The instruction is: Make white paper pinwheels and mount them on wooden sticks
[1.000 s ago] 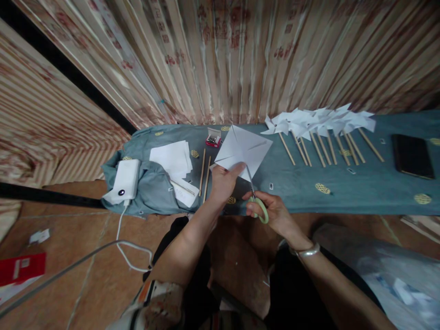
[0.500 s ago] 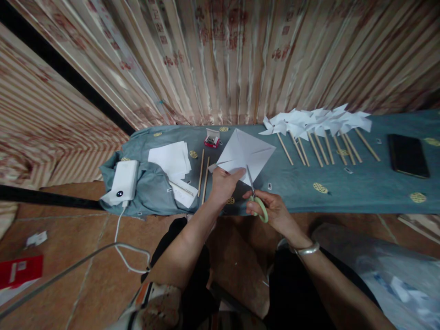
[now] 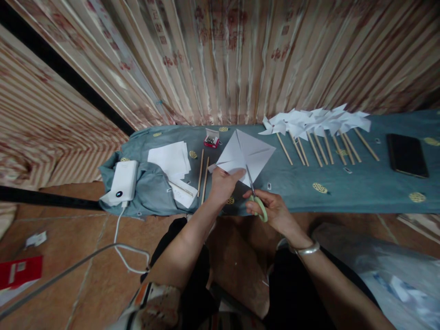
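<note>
My left hand (image 3: 225,183) pinches the near-left edge of a white square sheet of paper (image 3: 237,149), thumb on top. Creases and slits run from the sheet's corners toward its middle. In my right hand (image 3: 270,208) are scissors (image 3: 261,210) with pale green handles, fingers through the loops. Their blades lie over the paper's near corner, pointing toward its middle. Just left of the paper are two wooden sticks (image 3: 200,173), and behind them a small red box (image 3: 211,139) stands open with small metal pieces inside.
Several white paper pinwheels (image 3: 316,123) on wooden sticks lie in a row at the back right. A black phone (image 3: 407,155) is farther right. On the left are a stack of white paper (image 3: 170,158) and a white power bank (image 3: 124,181) with a cable (image 3: 118,229) hanging down.
Both hands and the paper stay almost in place. The scissors' blades look slightly closer together on the near corner of the sheet.
</note>
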`<state>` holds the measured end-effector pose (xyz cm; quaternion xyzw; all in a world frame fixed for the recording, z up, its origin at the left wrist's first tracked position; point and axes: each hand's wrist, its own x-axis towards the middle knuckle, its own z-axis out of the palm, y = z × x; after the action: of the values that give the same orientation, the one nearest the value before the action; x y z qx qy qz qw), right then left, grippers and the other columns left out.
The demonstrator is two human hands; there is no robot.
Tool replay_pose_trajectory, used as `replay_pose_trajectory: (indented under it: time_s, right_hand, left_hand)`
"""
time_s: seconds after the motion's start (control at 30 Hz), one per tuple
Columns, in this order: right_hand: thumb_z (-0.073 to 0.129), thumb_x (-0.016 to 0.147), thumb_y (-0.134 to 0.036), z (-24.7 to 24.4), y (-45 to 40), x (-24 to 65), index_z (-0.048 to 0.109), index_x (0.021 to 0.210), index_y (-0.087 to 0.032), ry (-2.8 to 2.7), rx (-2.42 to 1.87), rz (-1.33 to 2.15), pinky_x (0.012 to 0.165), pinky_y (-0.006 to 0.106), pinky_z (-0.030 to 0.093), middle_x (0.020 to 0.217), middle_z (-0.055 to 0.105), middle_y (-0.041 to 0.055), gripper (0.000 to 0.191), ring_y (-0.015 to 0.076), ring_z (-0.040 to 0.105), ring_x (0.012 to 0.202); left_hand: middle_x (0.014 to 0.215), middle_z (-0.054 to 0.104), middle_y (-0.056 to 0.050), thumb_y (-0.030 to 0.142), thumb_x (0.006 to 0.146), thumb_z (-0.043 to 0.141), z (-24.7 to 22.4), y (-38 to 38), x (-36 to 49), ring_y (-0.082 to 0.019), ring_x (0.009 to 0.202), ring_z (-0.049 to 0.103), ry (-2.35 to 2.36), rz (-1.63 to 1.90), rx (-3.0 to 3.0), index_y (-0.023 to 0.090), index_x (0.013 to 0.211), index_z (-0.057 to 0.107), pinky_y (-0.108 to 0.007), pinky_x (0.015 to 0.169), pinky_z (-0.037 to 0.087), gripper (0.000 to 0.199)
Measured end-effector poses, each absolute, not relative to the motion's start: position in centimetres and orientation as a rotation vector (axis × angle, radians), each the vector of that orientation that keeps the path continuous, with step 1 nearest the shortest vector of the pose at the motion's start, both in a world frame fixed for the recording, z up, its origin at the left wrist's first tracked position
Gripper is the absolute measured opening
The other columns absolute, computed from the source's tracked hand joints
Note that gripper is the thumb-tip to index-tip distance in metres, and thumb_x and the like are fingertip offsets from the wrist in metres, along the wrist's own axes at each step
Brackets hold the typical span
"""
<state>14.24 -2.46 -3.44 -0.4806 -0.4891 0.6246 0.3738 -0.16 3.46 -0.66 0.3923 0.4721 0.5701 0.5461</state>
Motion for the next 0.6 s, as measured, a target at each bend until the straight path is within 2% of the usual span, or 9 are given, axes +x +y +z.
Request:
replay_pose_trajectory:
  time_s: [0.13,0.33,0.6]
  right_hand:
    - [0.076,0.069,-0.046,-3.65,-2.46,14.51,0.067,0.089,-0.019,-1.244,-1.235,1.603,0.054,0.022,0.047,0.066,0.063,-0.0017,0.036,0.0121,0.060,0.059]
    - [0.077,0.068,-0.045,-3.53,-2.52,14.41,0.067,0.087,-0.019,-1.227,-1.241,1.597,0.050,0.021,0.045,0.062,0.062,-0.0022,0.034,0.0117,0.058,0.056]
    - [0.077,0.066,-0.049,-3.66,-2.46,14.42,0.069,0.088,-0.019,-1.220,-1.248,1.562,0.051,0.023,0.047,0.064,0.063,-0.0008,0.038,0.0122,0.059,0.056]
  left_hand:
    - [0.077,0.070,-0.002,0.020,0.056,0.075,-0.63,3.32,-0.09,-0.015,0.070,0.062,1.090,1.340,0.946,0.015,0.077,0.068,-0.030,0.075,0.048,0.022]
    - [0.076,0.070,-0.002,0.021,0.058,0.075,-0.83,3.29,-0.06,-0.015,0.070,0.062,1.079,1.335,0.942,0.015,0.077,0.068,-0.030,0.074,0.048,0.021]
    - [0.072,0.068,-0.001,0.023,0.056,0.076,-1.18,3.00,0.26,-0.014,0.067,0.060,1.092,1.313,0.929,0.015,0.073,0.066,-0.029,0.071,0.047,0.021]
